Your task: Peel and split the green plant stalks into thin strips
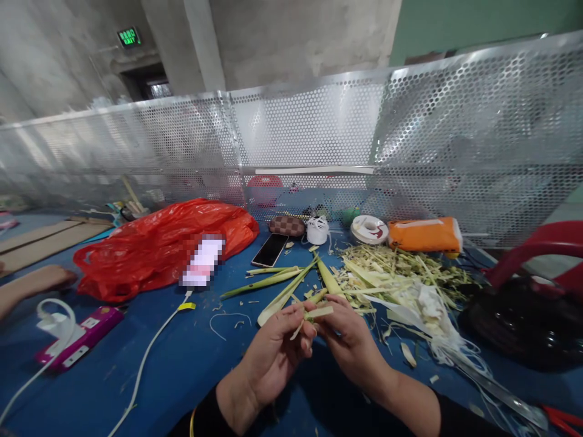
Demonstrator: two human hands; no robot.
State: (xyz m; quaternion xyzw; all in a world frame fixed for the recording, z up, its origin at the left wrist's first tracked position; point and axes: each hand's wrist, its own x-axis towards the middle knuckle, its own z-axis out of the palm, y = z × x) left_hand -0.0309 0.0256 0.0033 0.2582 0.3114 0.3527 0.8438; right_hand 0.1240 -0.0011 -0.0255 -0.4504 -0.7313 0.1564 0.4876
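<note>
My left hand and my right hand meet over the blue table, near its front edge. Both pinch a short pale green leaf strip between fingers and thumbs. Just beyond them lie long green stalks and a pile of pale shredded leaf strips. A thin pale strip hangs under my left fingers.
A red plastic bag, a black phone, a pink power bank with a white cable, an orange packet, a tape roll, a black bowl. Another person's hand rests far left. A perforated metal screen backs the table.
</note>
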